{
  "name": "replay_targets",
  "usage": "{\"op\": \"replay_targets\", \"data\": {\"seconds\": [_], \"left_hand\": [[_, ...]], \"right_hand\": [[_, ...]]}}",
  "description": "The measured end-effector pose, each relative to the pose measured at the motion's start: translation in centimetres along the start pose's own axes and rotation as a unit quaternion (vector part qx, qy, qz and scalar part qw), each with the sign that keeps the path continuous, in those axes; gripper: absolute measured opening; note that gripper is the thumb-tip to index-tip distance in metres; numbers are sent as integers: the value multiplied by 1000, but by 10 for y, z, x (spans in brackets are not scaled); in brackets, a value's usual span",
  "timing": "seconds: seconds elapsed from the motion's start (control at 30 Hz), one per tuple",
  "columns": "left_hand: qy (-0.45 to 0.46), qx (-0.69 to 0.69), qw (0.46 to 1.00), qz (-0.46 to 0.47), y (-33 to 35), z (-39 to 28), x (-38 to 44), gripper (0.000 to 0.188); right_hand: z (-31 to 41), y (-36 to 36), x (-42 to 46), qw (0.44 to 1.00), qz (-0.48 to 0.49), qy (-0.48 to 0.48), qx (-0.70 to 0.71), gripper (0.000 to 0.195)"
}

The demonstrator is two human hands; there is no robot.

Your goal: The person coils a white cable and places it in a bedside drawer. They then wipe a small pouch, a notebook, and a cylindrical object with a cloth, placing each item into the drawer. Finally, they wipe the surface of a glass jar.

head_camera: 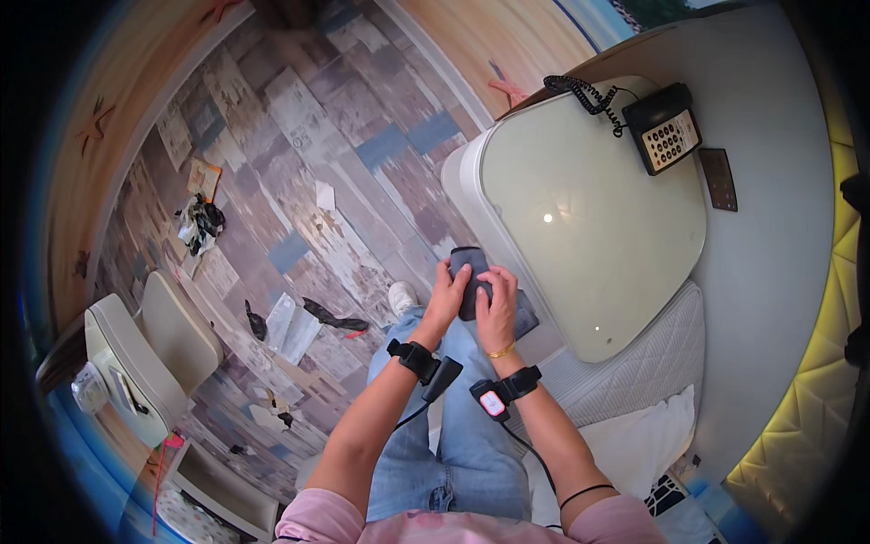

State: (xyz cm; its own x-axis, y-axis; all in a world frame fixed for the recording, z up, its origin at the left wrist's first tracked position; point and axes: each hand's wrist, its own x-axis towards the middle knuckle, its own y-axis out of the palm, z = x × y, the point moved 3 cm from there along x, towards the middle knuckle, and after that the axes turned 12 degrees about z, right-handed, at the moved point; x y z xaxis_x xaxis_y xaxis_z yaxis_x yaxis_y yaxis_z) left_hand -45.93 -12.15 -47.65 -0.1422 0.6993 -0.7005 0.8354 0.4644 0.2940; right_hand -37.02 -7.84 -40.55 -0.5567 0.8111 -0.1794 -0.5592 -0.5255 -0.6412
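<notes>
Both hands are on a dark grey folded cloth item point(466, 258), held upright above my lap. Its exact kind is hard to tell. My left hand point(446, 296) grips its left edge, thumb across the front. From the other side my right hand point(497, 306) touches it with thumb and curled fingertips. Behind my right hand a dark flat packet point(527, 316) partly shows beside the bedside table. Black straps circle both wrists, and the right one carries a small device with a lit display point(491, 402).
A bedside table point(544, 272) with a glassy top holds a black corded telephone point(663, 129). Crumpled black bags point(202, 221), a clear plastic bag point(292, 330) and paper scraps litter the wood-look floor. A chair-like seat point(178, 333) stands left. White bedding point(625, 435) lies right.
</notes>
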Motion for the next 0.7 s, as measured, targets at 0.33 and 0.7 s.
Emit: {"op": "replay_targets", "data": {"seconds": [0.33, 0.7], "left_hand": [[55, 5, 998, 26, 63, 19, 10, 40], [9, -12, 995, -98, 91, 45, 42, 38]], "right_hand": [[-28, -47, -7, 978, -11, -61, -200, 31], [-102, -47, 15, 926, 191, -149, -290, 58]]}}
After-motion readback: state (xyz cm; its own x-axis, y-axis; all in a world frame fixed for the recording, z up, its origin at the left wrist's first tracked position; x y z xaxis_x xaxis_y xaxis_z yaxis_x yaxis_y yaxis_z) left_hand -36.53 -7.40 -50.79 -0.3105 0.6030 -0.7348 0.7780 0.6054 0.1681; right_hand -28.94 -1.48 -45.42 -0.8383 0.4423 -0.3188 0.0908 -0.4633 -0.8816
